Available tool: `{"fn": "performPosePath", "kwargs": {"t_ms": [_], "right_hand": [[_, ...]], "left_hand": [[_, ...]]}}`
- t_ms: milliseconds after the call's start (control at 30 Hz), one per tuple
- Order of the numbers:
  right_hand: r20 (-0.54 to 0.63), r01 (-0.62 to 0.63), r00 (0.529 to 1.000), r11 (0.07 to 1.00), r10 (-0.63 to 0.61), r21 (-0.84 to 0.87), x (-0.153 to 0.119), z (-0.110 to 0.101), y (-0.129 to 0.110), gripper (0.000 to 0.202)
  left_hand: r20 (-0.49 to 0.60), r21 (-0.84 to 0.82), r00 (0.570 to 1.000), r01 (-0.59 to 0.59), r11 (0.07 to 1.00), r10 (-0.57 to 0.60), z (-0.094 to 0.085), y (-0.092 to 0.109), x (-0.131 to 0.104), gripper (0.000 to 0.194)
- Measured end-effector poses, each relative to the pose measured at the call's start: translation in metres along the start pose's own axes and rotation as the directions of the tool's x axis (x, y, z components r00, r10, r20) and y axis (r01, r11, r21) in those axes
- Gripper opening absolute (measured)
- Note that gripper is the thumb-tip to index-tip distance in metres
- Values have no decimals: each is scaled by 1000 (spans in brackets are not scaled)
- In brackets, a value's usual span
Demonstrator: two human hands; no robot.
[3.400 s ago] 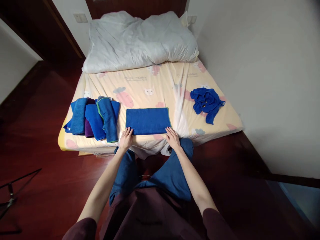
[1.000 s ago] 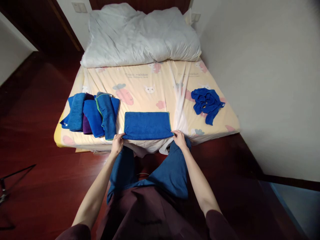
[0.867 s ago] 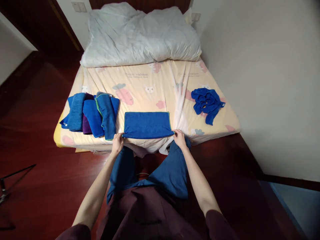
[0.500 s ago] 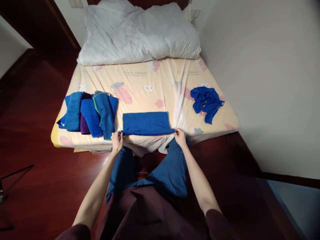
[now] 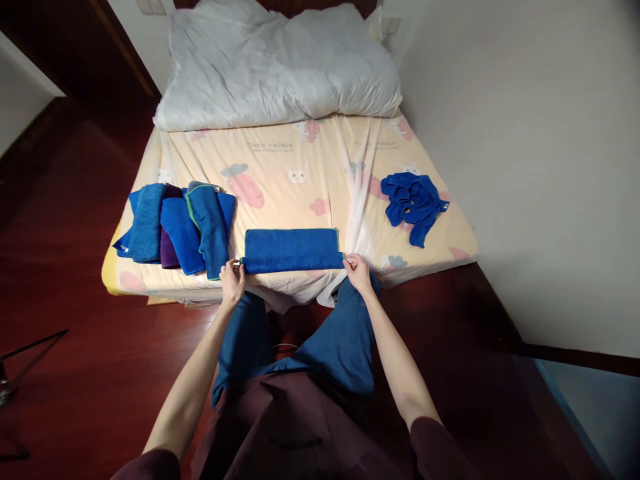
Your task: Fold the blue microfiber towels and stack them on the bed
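A blue towel (image 5: 293, 248) with thin green edging lies near the front edge of the bed, its near edge folded up in a band over the rest. My left hand (image 5: 233, 281) pinches the left end of that band. At the right end, my right hand (image 5: 359, 272) pinches the other corner between thumb and fingers. Just left of my left hand is a pile of folded towels (image 5: 185, 230) in blue, teal-blue and purple. A crumpled blue towel (image 5: 413, 203) lies on the right side of the bed.
The bed (image 5: 300, 160) has a pale yellow sheet with rabbit and carrot prints. A white quilt (image 5: 285, 67) is bunched at its far end. A wall (image 5: 525, 167) stands close on the right. Dark red floor (image 5: 100, 360) surrounds the bed's near side, with a thin black stand (image 5: 33, 343) at far left.
The towel's near edge has been turned up into a wider, flatter band, and its far edge has come slightly nearer. My right hand has shifted slightly left; both hands still grip the corners.
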State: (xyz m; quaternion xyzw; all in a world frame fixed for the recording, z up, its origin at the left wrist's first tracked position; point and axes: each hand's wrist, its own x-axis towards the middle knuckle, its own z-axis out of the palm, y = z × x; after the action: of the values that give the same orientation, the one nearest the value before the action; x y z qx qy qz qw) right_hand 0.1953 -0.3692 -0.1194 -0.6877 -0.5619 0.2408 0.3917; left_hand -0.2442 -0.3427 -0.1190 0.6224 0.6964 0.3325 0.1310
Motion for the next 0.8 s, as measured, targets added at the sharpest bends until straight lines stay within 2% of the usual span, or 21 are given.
{"fn": "performPosePath", "kwargs": {"t_ms": [467, 800], "right_hand": [[-15, -3, 1000, 999, 2, -42, -1, 3, 0, 30], [-25, -42, 999, 995, 40, -96, -2, 6, 2, 15]], "left_hand": [[24, 28, 999, -39, 999, 38, 0, -1, 3, 25], [72, 43, 997, -38, 998, 35, -2, -2, 1, 27]]}}
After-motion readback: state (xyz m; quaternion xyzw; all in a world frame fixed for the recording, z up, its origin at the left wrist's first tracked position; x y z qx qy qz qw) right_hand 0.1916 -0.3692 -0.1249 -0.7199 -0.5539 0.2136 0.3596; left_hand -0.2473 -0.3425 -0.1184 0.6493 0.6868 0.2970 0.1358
